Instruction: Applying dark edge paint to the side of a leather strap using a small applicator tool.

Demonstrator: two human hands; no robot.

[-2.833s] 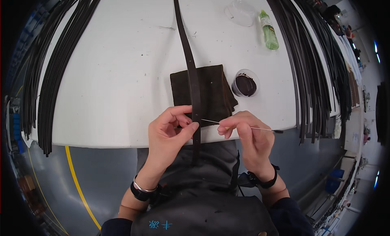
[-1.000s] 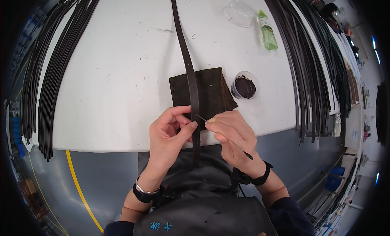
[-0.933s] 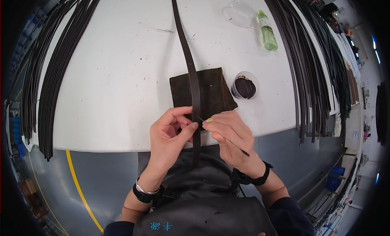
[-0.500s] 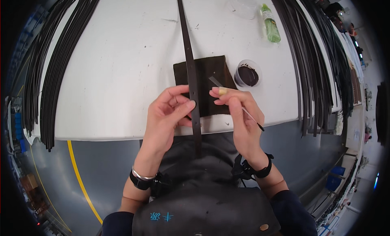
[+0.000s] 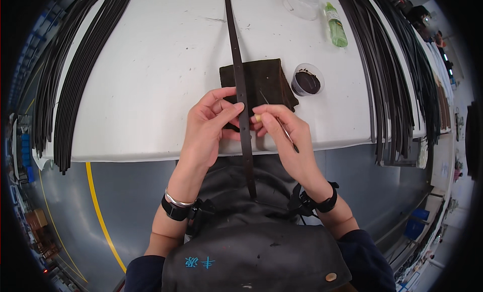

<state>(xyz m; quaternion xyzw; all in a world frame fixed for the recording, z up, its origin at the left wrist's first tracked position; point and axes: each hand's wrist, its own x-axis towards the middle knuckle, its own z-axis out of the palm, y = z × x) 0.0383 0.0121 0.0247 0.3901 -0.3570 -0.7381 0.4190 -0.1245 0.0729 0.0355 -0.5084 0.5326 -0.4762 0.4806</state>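
A long dark brown strap (image 5: 245, 136) with a row of small holes runs from the far table edge down over my apron. My left hand (image 5: 209, 121) is closed on it, thumb on top and fingers at its left edge and underneath. In my right hand (image 5: 284, 128) is a thin metal tool (image 5: 287, 131) with a slim tip and a dark handle end; its exact kind I cannot tell. A yellowish wrap covers one right fingertip, which is close to the strap's right edge. Beneath the strap lies a folded dark cloth (image 5: 271, 75).
A clear plastic cup (image 5: 308, 80) of dark paste or liquid stands right of the cloth. Farther back are a green bottle (image 5: 336, 28) and a clear plastic lid (image 5: 302, 4). Bundles of dark straps hang over the table's left (image 5: 83, 75) and right (image 5: 375, 65) sides.
My right hand has come left and slightly up, right beside the strap, and the tool has turned more upright. My left hand still grips the strap, a little farther up in view.
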